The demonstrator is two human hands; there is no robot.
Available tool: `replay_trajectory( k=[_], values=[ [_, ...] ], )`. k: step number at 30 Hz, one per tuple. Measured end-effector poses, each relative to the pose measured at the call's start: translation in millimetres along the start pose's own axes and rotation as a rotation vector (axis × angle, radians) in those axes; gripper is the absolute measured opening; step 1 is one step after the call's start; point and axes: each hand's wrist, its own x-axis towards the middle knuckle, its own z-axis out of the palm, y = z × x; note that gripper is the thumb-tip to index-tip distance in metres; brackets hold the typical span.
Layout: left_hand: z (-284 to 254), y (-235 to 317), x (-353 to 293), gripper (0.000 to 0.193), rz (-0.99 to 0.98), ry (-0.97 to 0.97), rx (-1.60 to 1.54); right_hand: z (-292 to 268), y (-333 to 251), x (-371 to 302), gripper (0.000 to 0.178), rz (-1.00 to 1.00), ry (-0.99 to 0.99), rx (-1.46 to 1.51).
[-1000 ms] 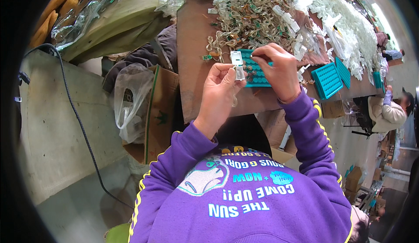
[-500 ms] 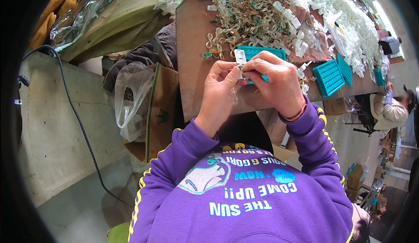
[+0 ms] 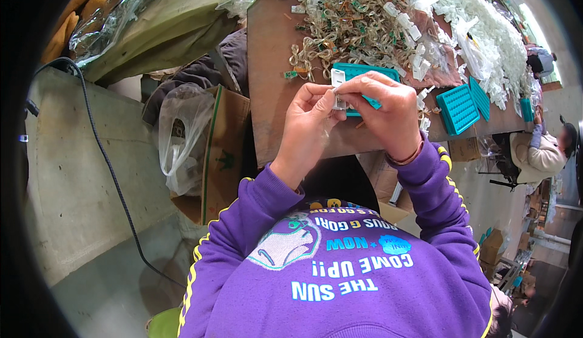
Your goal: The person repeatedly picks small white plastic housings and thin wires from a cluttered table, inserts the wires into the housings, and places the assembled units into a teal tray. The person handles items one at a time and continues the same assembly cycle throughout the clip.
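A small white plastic casing (image 3: 337,78) stands up between my hands, over the near part of the table. My left hand (image 3: 306,116) pinches its lower part between thumb and fingers. At the casing's right side, the thumb and forefinger of my right hand (image 3: 388,104) are closed on it; anything smaller between those fingertips is hidden. A clear cable (image 3: 328,128) seems to hang below my left fingers. Just behind both hands lies a teal tray (image 3: 367,69), partly covered by them.
A heap of coiled clear cables with small green boards (image 3: 352,25) covers the table's back. White plastic parts (image 3: 480,40) are piled farther right. Another teal tray (image 3: 456,108) leans beside a teal panel (image 3: 480,98). A cardboard box (image 3: 225,150) with a plastic bag stands left.
My right fingertips have shifted slightly up along the casing, and its lower part shows more. The casing has tilted a little to the right. My left hand keeps its grip.
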Motion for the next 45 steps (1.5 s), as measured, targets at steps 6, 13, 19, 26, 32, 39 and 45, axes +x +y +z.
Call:
replay_trajectory(
  k=[6, 13, 19, 26, 32, 39, 45],
  values=[
    [-7.1, -0.4, 2.2, 0.015, -0.009, -0.059, -0.063, 5.5, 17.4, -4.5, 0.022, 0.031, 0.190, -0.047],
    [-6.6, 1.2, 1.1, 0.017, -0.029, 0.001, -0.062, 16.0, 45.0, -6.1, 0.015, 0.122, -0.082, -0.288],
    [-6.1, 1.2, 0.7, 0.017, -0.032, -0.006, -0.043, 16.6, 57.3, -0.9, 0.012, 0.226, -0.112, -0.142],
    [-5.6, 0.7, 0.0, 0.015, -0.010, 0.016, 0.011, 4.5, 28.7, 1.3, 0.012, 0.235, 0.063, 0.027],
    [0.5, -1.4, -0.3, 0.012, 0.025, 0.024, 0.057, 5.8, 5.7, -6.8, 0.012, -0.004, 0.112, -0.069],
    [3.3, -0.3, -3.2, 0.012, 0.022, 0.025, 0.111, -8.7, 6.9, -0.9, 0.011, 0.104, -0.113, 0.032],
    [-2.2, -1.1, 0.6, 0.014, 0.042, 0.020, -0.017, 14.7, 6.7, -18.4, 0.018, -0.140, 0.105, -0.174]
  ],
)
